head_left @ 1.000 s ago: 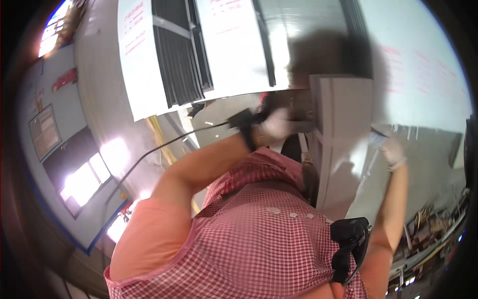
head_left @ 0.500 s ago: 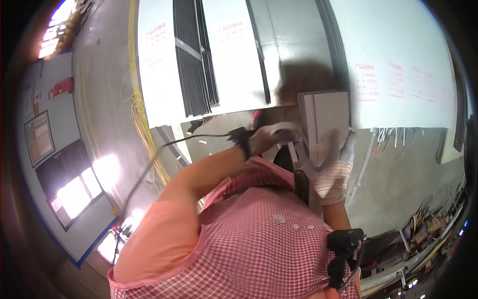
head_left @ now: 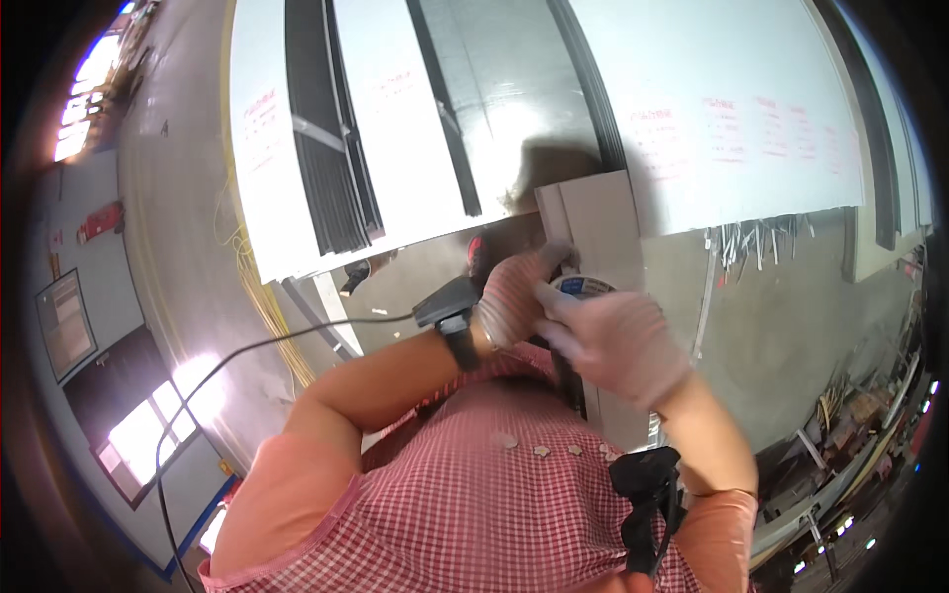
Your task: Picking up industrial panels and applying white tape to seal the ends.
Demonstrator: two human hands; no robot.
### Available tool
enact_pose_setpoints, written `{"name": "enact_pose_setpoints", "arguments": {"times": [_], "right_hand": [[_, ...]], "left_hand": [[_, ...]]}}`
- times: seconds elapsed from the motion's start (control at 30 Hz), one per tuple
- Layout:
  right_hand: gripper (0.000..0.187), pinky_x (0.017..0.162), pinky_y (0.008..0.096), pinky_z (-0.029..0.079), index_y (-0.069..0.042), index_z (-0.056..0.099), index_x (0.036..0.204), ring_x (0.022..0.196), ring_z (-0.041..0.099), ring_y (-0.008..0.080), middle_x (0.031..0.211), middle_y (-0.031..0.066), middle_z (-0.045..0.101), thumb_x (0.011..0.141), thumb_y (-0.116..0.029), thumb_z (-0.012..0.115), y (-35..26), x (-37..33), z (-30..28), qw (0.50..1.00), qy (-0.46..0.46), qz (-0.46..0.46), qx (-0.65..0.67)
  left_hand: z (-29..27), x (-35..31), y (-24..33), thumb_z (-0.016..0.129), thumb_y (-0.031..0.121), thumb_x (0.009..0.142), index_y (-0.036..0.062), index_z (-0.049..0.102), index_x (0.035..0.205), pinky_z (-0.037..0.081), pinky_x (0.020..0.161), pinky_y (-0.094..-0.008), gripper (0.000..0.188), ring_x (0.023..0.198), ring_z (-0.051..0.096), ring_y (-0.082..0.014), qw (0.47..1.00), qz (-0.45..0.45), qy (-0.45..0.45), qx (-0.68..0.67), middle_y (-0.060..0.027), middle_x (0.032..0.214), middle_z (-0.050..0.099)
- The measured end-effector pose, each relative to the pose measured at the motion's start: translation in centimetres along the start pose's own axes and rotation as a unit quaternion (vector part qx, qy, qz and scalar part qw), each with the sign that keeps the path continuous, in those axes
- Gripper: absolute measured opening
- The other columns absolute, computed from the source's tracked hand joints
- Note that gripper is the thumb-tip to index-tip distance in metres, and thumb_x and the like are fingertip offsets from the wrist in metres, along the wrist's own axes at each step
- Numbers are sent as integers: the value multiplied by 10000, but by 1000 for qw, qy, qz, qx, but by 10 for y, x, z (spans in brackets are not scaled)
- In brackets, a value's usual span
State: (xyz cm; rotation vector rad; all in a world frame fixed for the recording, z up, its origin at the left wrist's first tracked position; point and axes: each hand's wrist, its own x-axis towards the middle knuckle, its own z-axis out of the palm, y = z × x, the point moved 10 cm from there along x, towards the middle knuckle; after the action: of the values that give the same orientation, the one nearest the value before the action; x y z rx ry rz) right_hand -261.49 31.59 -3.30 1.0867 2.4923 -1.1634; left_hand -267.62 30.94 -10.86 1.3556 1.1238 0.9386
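A long pale boxy panel (head_left: 598, 212) lies before me, running from the table edge toward my body. Over it my left hand (head_left: 516, 298), in a striped work glove, is closed round a roll of tape (head_left: 581, 286) with a blue and white printed face. My right hand (head_left: 623, 346), gloved and slightly blurred, meets the left one at the near side of the roll. Its fingers are drawn together in a pinch, and what lies between their tips is hidden. The roll is partly covered by both hands.
White sheets with red print (head_left: 732, 109) and dark grey strips (head_left: 331, 188) cover the worktable ahead. Thin offcuts (head_left: 756, 242) hang from its right edge. A black cable (head_left: 287, 336) runs left from my left wrist. Long yellowish strips (head_left: 272, 321) lie on the left.
My right hand has left the panel's right side and come left to the roll and my left hand. The view has shifted, so the table appears further left.
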Motion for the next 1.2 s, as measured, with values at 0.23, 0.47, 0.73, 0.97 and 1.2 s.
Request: {"name": "enact_pose_setpoints", "arguments": {"times": [0.23,0.47,0.73,0.97,1.2], "right_hand": [[241,750,445,528,-103,718,1013,864,668,391,923,175,703,916,-277,584,218,-8,45,968,93,227,-52],[445,735,336,527,-58,653,1227,752,651,204,833,92,710,943,-400,622,234,-146,88,875,96,379,286],[717,950,298,442,-12,473,1424,1103,544,150,1178,74,607,975,-567,546,62,-319,325,765,-36,380,519],[708,1040,359,436,21,400,1462,1235,544,245,1337,157,559,918,-355,650,-65,-347,372,746,-153,347,547],[724,1099,344,396,43,441,1435,1298,511,249,1416,159,525,932,-436,644,45,-276,532,579,-100,500,636]], "left_hand": [[12,-13,-46,862,347,759,-6,497,1262,531,745,-366,714,817,652,-229,983,-98,157,-7,-101,905,671],[34,-16,-55,617,379,942,46,535,1297,503,933,-303,494,1019,607,-180,894,-255,107,-353,-84,1178,615],[-15,-179,-73,561,481,943,9,350,1474,395,1121,-431,741,1310,503,-300,869,-189,45,-455,-169,1425,492],[71,-358,-291,571,637,905,120,582,1329,447,1034,-385,669,1177,589,-233,696,-570,79,-429,-84,1258,652],[170,-453,-255,612,782,779,155,603,1312,479,947,-345,822,1073,629,-175,578,-641,-58,-502,-39,1194,671]]}}
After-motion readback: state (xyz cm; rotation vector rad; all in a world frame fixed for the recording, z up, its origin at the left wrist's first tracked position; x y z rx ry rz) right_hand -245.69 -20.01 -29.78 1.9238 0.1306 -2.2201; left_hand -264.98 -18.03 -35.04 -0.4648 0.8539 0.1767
